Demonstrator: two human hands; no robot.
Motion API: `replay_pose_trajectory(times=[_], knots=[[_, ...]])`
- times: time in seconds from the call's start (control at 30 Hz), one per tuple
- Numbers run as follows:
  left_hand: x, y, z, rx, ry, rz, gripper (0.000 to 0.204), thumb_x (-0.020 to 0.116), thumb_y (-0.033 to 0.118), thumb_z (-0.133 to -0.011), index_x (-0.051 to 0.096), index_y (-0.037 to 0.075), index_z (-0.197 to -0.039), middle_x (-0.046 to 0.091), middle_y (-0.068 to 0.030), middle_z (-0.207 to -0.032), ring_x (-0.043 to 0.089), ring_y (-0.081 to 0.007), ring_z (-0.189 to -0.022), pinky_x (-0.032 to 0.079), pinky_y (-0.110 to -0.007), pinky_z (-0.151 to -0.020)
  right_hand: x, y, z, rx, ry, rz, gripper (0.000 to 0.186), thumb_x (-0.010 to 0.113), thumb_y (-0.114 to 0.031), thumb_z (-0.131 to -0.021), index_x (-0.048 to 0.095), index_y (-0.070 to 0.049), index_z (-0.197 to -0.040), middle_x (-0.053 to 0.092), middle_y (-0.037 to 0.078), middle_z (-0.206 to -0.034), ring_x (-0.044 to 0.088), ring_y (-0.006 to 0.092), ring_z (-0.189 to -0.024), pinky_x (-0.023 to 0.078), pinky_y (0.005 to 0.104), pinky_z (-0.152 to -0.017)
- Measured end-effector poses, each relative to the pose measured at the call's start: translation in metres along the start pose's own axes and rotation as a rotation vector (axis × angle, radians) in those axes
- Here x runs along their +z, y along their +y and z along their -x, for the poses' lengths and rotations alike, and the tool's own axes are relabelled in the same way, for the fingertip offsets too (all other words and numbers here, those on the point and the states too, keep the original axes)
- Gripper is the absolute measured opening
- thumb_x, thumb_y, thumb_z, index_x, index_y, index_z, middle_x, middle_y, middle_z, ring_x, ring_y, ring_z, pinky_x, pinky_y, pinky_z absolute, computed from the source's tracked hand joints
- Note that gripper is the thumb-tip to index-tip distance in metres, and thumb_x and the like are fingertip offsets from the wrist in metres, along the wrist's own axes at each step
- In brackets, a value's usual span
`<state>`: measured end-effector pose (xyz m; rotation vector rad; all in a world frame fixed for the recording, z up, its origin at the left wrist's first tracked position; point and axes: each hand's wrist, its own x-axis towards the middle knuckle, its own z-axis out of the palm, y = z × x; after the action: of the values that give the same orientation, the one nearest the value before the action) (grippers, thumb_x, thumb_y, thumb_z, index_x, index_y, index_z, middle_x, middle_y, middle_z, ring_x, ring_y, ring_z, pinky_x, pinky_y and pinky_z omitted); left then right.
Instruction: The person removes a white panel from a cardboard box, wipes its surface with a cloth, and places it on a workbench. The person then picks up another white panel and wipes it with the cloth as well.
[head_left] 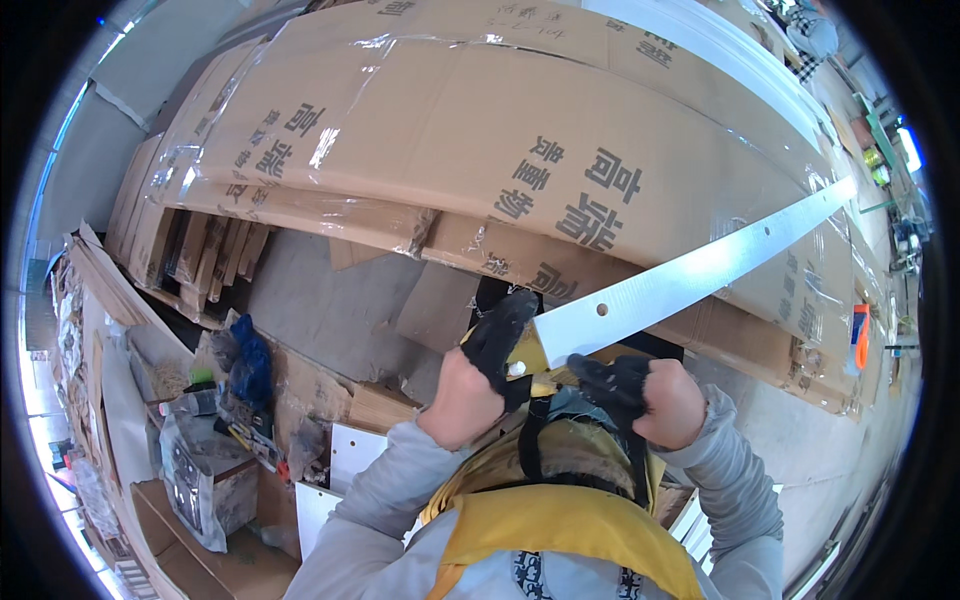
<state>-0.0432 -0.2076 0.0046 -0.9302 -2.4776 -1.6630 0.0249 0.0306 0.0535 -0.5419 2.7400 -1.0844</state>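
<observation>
A long, shiny white strip [670, 290] with several small round holes runs from near my body up to the far right, lying over the cartons. Black fingerless-style gloves cover both hands. My left hand [485, 365] is closed beside the strip's near end, with a small white piece [516, 369] showing at its fingers; what it grips is partly hidden. Against the strip's lower edge, close to its near corner, my right hand [635, 393] has its fingers bent round the edge. A yellow apron [560, 525] shows below both hands.
Large wrapped cardboard cartons [420, 120] fill the space ahead. Long white profiles [720, 60] lie behind them. At lower left stand an open carton [190, 540], a plastic-wrapped box [195, 480] and a blue bag [250, 360]. An orange-handled tool [860, 340] sits at the right.
</observation>
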Motion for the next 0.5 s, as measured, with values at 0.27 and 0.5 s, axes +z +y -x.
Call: replay_pose_trajectory(times=[0.27,0.5], knots=[[-0.003,0.001,-0.003,0.171,-0.092,-0.27,0.062,0.072,0.001,-0.061,0.061,0.012,-0.121,0.054,-0.0191,-0.129,0.061,-0.0333,-0.109,0.056,-0.037,-0.081,-0.059,0.064,0.041,0.502,1.043,-0.814,0.03,0.055,-0.001,-0.089,0.058,-0.002,-0.119,0.063,0.005,-0.075,0.051,0.0094,-0.048,0.036,0.0224,-0.04],[0.013,-0.005,-0.015,0.186,0.004,-0.247,0.065,0.065,-0.006,-0.057,0.064,0.014,-0.118,0.058,-0.0178,-0.124,0.066,-0.031,-0.098,0.057,-0.033,-0.073,-0.033,0.038,0.056,0.29,0.211,-0.282,0.023,0.072,-0.008,-0.078,0.065,0.0,-0.097,0.069,0.016,-0.089,0.065,0.0255,-0.086,0.05,0.0359,-0.079]])
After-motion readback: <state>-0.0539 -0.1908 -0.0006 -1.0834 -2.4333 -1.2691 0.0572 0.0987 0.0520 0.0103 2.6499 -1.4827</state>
